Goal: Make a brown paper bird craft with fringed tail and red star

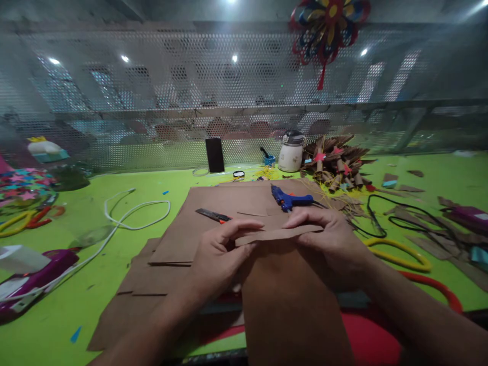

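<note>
My left hand (pixel 219 254) and my right hand (pixel 328 239) both pinch the top edge of a long brown paper sheet (pixel 290 305) that hangs toward me over the table's front. The top edge is folded over into a narrow strip between my fingertips. Under my hands lie more brown paper sheets (pixel 171 254) stacked on the green table (pixel 76 315). A blue glue gun (pixel 290 200) rests just beyond my right hand. A utility knife (pixel 213 215) with an orange tip lies beyond my left hand.
A white cable (pixel 133 216) loops at left, near purple staplers (pixel 34 282). Rolled brown paper pieces (pixel 337 162) and a white jar (pixel 292 152) stand at the back. Black cord (pixel 385 221), yellow and red hoops (pixel 404 251) lie right. A perforated metal screen (pixel 190 91) backs the table.
</note>
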`<action>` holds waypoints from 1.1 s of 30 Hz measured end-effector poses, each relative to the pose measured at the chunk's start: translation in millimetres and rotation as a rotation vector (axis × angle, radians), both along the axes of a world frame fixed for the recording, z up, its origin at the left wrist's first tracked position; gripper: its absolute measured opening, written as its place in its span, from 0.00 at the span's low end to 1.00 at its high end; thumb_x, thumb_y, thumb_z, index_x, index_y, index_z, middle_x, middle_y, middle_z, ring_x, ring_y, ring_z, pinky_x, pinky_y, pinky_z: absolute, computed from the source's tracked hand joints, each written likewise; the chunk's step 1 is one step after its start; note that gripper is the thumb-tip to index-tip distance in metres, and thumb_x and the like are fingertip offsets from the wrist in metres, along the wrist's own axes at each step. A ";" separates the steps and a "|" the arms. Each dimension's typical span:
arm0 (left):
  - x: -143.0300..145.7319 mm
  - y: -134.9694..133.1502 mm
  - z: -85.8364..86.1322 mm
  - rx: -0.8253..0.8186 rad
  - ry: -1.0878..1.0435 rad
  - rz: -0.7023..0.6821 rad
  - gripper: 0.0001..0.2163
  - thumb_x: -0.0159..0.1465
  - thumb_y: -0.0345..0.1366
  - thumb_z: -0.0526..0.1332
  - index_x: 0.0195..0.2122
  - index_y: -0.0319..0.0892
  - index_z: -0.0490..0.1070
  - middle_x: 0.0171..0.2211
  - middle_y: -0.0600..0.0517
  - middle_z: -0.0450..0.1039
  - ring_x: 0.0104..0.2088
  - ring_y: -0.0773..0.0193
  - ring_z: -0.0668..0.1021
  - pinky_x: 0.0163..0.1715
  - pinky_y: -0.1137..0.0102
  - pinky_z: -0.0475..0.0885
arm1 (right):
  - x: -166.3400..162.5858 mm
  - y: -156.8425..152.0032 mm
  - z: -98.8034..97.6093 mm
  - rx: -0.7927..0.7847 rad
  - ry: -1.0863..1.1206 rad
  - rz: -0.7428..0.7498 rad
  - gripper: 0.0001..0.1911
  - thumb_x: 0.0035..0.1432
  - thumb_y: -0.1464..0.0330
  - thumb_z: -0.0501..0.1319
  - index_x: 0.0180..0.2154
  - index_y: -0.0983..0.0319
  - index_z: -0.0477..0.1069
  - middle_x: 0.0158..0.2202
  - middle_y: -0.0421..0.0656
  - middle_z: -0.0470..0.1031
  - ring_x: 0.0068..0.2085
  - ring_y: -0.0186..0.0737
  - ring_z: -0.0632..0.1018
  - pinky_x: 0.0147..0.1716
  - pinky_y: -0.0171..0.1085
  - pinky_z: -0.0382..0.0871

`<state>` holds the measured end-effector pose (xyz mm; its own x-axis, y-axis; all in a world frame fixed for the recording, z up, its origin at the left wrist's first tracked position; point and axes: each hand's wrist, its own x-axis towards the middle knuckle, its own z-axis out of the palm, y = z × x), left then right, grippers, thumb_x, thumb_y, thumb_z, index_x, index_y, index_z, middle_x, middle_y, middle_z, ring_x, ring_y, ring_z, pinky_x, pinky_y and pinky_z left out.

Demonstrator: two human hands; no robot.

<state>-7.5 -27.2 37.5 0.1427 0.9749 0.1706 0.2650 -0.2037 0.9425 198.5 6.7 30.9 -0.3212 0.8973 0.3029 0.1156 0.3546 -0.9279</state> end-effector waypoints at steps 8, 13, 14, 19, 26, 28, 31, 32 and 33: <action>-3.7 -8.4 -1.0 0.121 0.102 0.088 0.08 0.54 0.32 0.61 0.35 0.42 0.77 0.32 0.51 0.78 0.34 0.63 0.77 0.32 0.74 0.70 | 2.5 -2.2 2.7 0.198 -0.049 0.040 0.12 0.43 0.80 0.59 0.29 0.61 0.75 0.28 0.40 0.73 0.32 0.37 0.72 0.32 0.34 0.64; -1.4 -6.5 2.3 0.035 0.010 0.083 0.07 0.53 0.30 0.61 0.33 0.41 0.76 0.31 0.52 0.77 0.32 0.65 0.76 0.30 0.76 0.69 | 2.5 -2.9 2.9 0.207 -0.081 0.033 0.12 0.44 0.79 0.58 0.30 0.60 0.75 0.29 0.40 0.74 0.32 0.38 0.73 0.32 0.35 0.65; -0.8 -5.7 3.0 0.003 -0.027 0.077 0.07 0.52 0.30 0.62 0.33 0.41 0.76 0.30 0.53 0.77 0.30 0.66 0.75 0.27 0.76 0.68 | 2.4 -3.3 3.3 0.204 -0.094 0.024 0.13 0.43 0.79 0.58 0.30 0.60 0.75 0.30 0.40 0.74 0.33 0.38 0.73 0.33 0.35 0.66; -0.5 -2.9 4.6 -0.167 -0.182 0.035 0.08 0.54 0.34 0.62 0.35 0.40 0.73 0.28 0.53 0.74 0.23 0.72 0.69 0.21 0.79 0.61 | 0.6 -3.9 5.3 0.130 -0.111 -0.023 0.10 0.45 0.76 0.60 0.32 0.59 0.75 0.33 0.40 0.76 0.37 0.39 0.74 0.36 0.34 0.66; -0.5 -4.5 2.6 -0.197 -0.349 -0.038 0.06 0.56 0.34 0.62 0.35 0.41 0.73 0.30 0.53 0.73 0.28 0.69 0.71 0.26 0.77 0.63 | 1.3 -1.2 -0.2 0.058 -0.042 -0.031 0.05 0.47 0.71 0.64 0.31 0.58 0.75 0.33 0.39 0.75 0.34 0.36 0.74 0.32 0.31 0.65; -1.1 -4.3 1.8 -0.192 -0.361 -0.060 0.06 0.57 0.33 0.62 0.35 0.42 0.73 0.29 0.53 0.73 0.28 0.70 0.71 0.26 0.77 0.64 | 1.9 -1.1 -1.7 0.067 -0.029 -0.034 0.05 0.48 0.71 0.64 0.30 0.58 0.75 0.33 0.39 0.74 0.34 0.36 0.73 0.32 0.32 0.65; -3.2 -2.4 1.0 -0.178 -0.354 -0.074 0.05 0.57 0.32 0.61 0.34 0.42 0.73 0.30 0.53 0.73 0.29 0.69 0.71 0.27 0.76 0.64 | 2.0 -0.2 -3.2 0.084 0.009 -0.022 0.05 0.50 0.72 0.63 0.31 0.58 0.76 0.33 0.40 0.74 0.34 0.35 0.73 0.32 0.32 0.64; -4.0 -1.5 0.8 -0.167 -0.342 -0.065 0.04 0.56 0.32 0.61 0.33 0.42 0.74 0.29 0.53 0.73 0.28 0.69 0.71 0.27 0.76 0.63 | 1.8 0.2 -3.5 0.089 0.029 -0.009 0.05 0.51 0.72 0.63 0.32 0.58 0.76 0.33 0.40 0.74 0.34 0.35 0.72 0.32 0.32 0.64; -4.8 -0.7 0.7 -0.156 -0.331 -0.051 0.04 0.56 0.31 0.61 0.32 0.42 0.74 0.28 0.53 0.73 0.28 0.69 0.70 0.27 0.76 0.63 | 1.7 0.8 -3.6 0.094 0.052 0.011 0.06 0.51 0.72 0.62 0.32 0.57 0.76 0.32 0.40 0.74 0.33 0.34 0.72 0.31 0.32 0.63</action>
